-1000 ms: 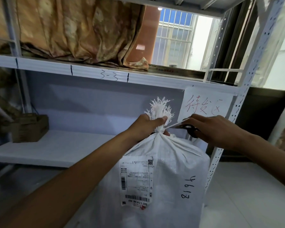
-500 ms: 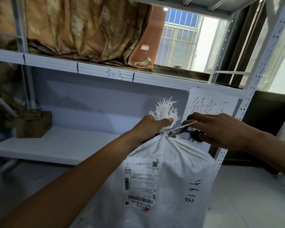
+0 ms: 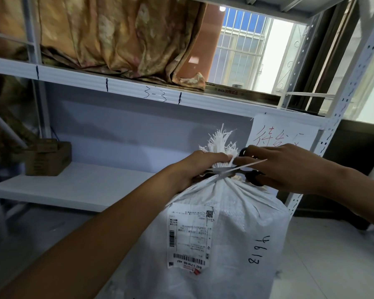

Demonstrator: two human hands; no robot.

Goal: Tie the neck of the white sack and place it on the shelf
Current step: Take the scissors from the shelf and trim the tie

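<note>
A white woven sack [image 3: 242, 234] stands in front of me, with a shipping label [image 3: 189, 236] and the handwritten number 4618 on its side. Its neck is gathered, and a frayed tuft [image 3: 220, 141] sticks up above it. My left hand [image 3: 199, 167] grips that gathered neck just under the tuft. My right hand [image 3: 281, 169] holds black-handled scissors [image 3: 233, 169] whose blades lie across the neck, beside a thin white tie strip [image 3: 253, 164]. The white metal shelf [image 3: 73, 186] lies behind and left of the sack.
A brown cardboard box [image 3: 48, 158] sits on the shelf at the left. A paper sign [image 3: 276, 137] with red writing hangs from the upper shelf board [image 3: 121, 87], which bears patterned cloth [image 3: 117, 35]. A perforated upright [image 3: 333, 130] stands right of the sack. Pale floor [image 3: 333, 255] spreads right.
My right hand has brought the scissors leftward and lower, from beside the tuft to across the sack's neck. My left hand keeps its grip on the neck. The view has shifted slightly.
</note>
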